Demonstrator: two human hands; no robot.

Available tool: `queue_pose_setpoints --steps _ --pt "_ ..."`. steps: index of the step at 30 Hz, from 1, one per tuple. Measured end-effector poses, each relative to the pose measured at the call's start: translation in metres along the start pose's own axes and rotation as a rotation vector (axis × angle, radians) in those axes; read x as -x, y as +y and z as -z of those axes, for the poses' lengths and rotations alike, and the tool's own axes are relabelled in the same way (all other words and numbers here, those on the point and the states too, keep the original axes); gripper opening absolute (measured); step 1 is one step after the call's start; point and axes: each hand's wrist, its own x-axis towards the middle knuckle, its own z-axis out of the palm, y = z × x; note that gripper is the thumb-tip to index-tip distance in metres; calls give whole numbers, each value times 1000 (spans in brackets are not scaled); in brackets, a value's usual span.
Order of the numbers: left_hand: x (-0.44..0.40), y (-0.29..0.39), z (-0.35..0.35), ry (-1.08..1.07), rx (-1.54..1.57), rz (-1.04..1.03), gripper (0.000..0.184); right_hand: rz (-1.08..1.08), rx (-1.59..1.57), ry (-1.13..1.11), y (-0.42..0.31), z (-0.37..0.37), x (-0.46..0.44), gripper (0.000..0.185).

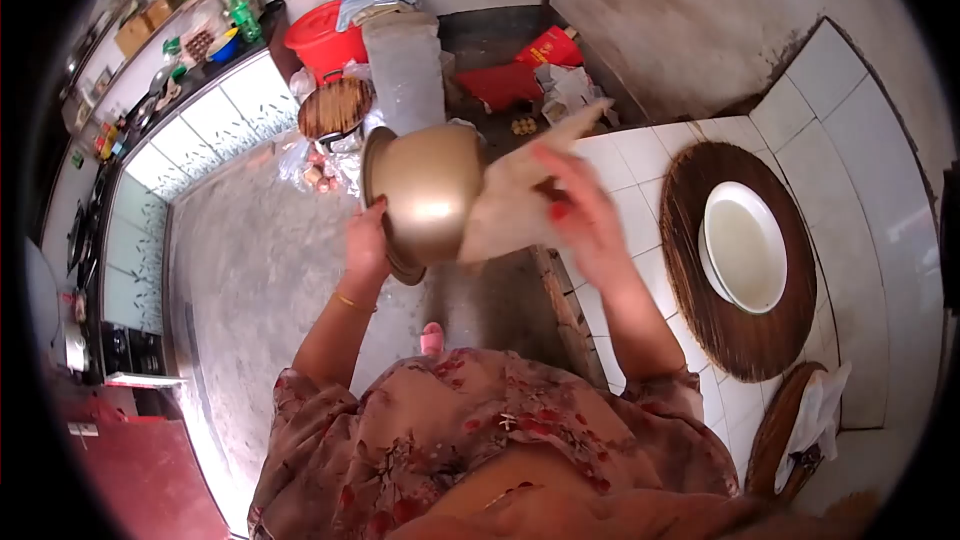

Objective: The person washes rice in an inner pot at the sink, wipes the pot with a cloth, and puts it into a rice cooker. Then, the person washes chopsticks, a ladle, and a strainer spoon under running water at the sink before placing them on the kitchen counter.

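Gold-coloured, our pot (432, 190) is tipped sideways above the floor (260, 290), its rim pinched in our left hand (368, 245). Against its base lies a cloth (505, 205), with our right hand (592, 225) blurred over it; we cannot tell whether it grips. Right of the pot, a white basin (713, 275) sits on a round board (690, 290); beyond the pot stands a red bucket (330, 42).

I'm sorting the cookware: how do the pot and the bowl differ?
The pot is gold; the bowl is white. The pot is tipped sideways, the bowl upright. The left hand holds the pot in the air, while the bowl rests on a round board. Both have round rims.
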Motion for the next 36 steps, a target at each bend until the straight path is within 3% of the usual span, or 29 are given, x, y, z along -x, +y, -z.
queue_pose_setpoints --steps 1,3,4,5,6,9,10,11,12,14,15,17,18,21,25,27,28,30,32,35,36 --pt "7 1 -4 -40 -27 -6 25 41 -61 -63 -4 -20 -3 52" --pt "7 -10 4 -11 -257 14 25 126 274 -269 -4 -57 -11 56" --pt "17 -9 -2 -81 -229 -29 23 163 442 -346 5 -76 -13 57" --pt "23 -6 -3 -174 -496 -248 21 200 612 -420 18 -93 -13 58" --pt "32 0 -6 -171 -529 -239 18 202 834 -485 28 -106 -11 59" --pt "64 34 -21 -171 -634 -206 11 141 931 -304 40 -126 -22 59" --pt "74 43 -21 -169 -667 -192 9 106 914 -226 48 -128 -34 52" --pt "82 47 -15 -169 -703 -173 10 -79 755 -287 55 -123 -50 46" --pt "72 21 14 -196 -771 -423 11 -261 591 -343 64 -115 -69 41" --pt "99 53 18 -231 -797 -437 12 -218 935 -442 106 -113 -97 33" --pt "103 59 27 -249 -749 -458 13 -296 827 -365 103 -120 -105 33" --pt "106 76 41 -163 -716 -286 14 -449 600 -214 94 -141 -115 34" --pt "106 83 49 -117 -696 -202 15 -369 618 -195 92 -157 -115 36" --pt "95 90 88 -63 -639 -230 15 -227 662 -427 79 -204 -110 38" --pt "97 115 124 -36 -910 -309 15 -293 710 -385 6 -252 -73 41" --pt "89 116 136 -59 -891 -320 16 -262 942 -778 -29 -278 -57 38" --pt "83 116 144 -73 -854 -333 16 -372 872 -795 -56 -292 -47 39" --pt "74 114 156 -37 -868 -369 16 104 1189 -757 -64 -306 -20 40" --pt "73 121 166 -8 -859 -366 16 490 1039 -401 -18 -324 -11 44" --pt "84 139 178 16 -776 -413 15 57 1103 -447 -49 -314 -64 40" --pt "87 144 184 24 -749 -406 15 -45 794 -411 -28 -308 -86 42"
